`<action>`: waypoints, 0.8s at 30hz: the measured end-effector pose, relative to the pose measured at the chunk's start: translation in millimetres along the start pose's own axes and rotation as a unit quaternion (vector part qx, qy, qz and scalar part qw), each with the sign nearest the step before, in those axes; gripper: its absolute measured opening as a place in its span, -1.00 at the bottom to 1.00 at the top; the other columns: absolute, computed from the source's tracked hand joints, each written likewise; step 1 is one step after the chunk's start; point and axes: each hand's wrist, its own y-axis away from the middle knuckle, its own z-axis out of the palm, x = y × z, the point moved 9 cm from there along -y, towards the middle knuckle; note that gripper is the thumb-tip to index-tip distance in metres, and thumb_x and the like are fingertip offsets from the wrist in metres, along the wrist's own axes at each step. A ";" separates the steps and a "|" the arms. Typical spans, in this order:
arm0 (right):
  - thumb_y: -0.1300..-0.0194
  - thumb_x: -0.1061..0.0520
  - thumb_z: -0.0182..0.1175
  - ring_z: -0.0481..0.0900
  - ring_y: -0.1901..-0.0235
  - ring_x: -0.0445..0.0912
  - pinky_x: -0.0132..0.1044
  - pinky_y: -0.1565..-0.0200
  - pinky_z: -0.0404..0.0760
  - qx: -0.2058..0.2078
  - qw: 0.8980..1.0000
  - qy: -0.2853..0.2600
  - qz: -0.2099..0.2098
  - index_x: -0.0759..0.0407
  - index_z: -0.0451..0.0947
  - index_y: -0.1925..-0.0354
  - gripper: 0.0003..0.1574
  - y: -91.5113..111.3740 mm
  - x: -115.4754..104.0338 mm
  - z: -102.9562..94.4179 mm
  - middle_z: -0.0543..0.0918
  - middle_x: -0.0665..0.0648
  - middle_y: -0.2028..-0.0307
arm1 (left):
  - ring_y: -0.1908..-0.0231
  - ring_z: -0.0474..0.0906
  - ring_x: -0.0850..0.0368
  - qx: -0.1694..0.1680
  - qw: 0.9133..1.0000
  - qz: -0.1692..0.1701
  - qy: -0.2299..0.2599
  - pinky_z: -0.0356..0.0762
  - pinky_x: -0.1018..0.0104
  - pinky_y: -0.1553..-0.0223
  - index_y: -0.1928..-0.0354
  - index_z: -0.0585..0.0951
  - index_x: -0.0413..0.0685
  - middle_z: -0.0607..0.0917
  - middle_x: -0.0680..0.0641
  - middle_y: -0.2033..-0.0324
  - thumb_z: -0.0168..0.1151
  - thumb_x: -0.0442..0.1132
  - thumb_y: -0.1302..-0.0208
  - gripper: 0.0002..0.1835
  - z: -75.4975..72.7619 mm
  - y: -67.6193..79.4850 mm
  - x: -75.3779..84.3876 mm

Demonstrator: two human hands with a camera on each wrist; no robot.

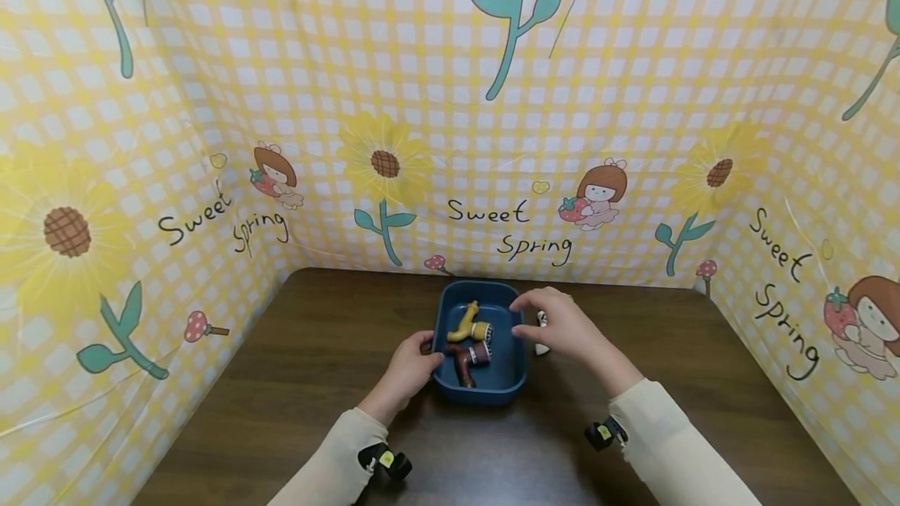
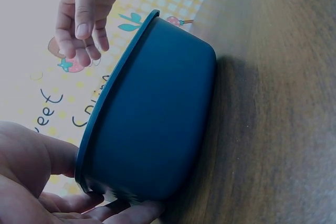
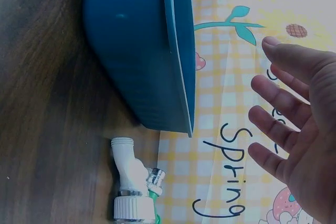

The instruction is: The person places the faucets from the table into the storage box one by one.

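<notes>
A blue rectangular plastic tub (image 1: 481, 395) stands upright on the table. My left hand (image 1: 406, 369) grips its left side, thumb at the rim and fingers against the outer wall, as the left wrist view shows. Inside lie a yellow angled fitting (image 1: 464, 328) with a collar and, nearer me, a dark brown one (image 1: 464, 361) of similar shape. Over the tub's right rim hovers my right hand (image 1: 558, 324), fingers spread and holding nothing. On the table just right of the tub is a white plastic tap-like fitting (image 3: 130, 174), with a threaded end and ribbed collar, partly hidden by that hand in the head view.
The dark wood table (image 1: 337, 311) meets a yellow checked cloth wall (image 1: 450, 178) close behind the tub. More of this cloth rises at left and right. Dark wrist cameras (image 1: 385, 461) are strapped over both pale sleeves.
</notes>
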 end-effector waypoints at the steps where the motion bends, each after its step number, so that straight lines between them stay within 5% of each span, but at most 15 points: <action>1: -0.24 -0.01 0.48 0.54 -0.03 -0.02 0.04 -0.13 0.51 0.004 1.000 -0.003 -0.001 -0.04 0.69 -0.03 -0.62 0.7 0.7 -1.1 0.72 -0.06 0.01 | -0.01 0.62 -0.01 0.000 1.000 0.000 -0.002 0.70 0.13 0.08 -0.40 0.36 -0.40 0.54 -0.37 -0.25 0.13 -0.39 -0.45 -0.47 0.1 0.1 0.2; 24: -0.21 0.07 0.50 0.58 -0.10 0.07 0.08 -0.17 0.54 0.047 0.998 -0.018 0.021 0.03 0.71 0.00 -0.62 17.2 18.5 -9.5 0.74 0.08 0.03 | -0.07 0.61 -0.07 0.006 1.000 -0.005 -0.003 0.70 0.07 0.00 -0.40 0.36 -0.39 0.51 -0.37 -0.29 0.13 -0.39 -0.45 -0.48 0.0 -1.4 -2.5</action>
